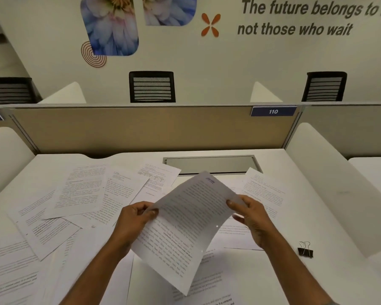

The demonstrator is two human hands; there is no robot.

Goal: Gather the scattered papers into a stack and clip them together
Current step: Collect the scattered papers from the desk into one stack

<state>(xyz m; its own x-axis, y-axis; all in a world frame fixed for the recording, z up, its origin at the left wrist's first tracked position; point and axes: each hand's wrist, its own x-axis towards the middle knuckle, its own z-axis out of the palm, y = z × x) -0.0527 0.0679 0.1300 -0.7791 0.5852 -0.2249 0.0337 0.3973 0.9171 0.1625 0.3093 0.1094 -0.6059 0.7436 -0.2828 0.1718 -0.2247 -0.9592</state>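
Observation:
A printed sheet of paper (185,225) is lifted above the white desk (306,208), tilted and slightly curved. My left hand (132,221) pinches its left edge, thumb on top. My right hand (251,214) pinches its right edge. Several more printed papers (79,194) lie scattered flat over the left and middle of the desk, overlapping each other, and one more sheet (264,190) lies to the right. A black binder clip (305,249) with silver handles sits on the desk to the right of my right wrist, apart from the papers.
A beige partition (141,128) with a blue "110" label closes the back of the desk. A grey cable tray (211,164) is set into the desk near it. White side dividers (330,172) stand left and right. Black chairs stand beyond the partition.

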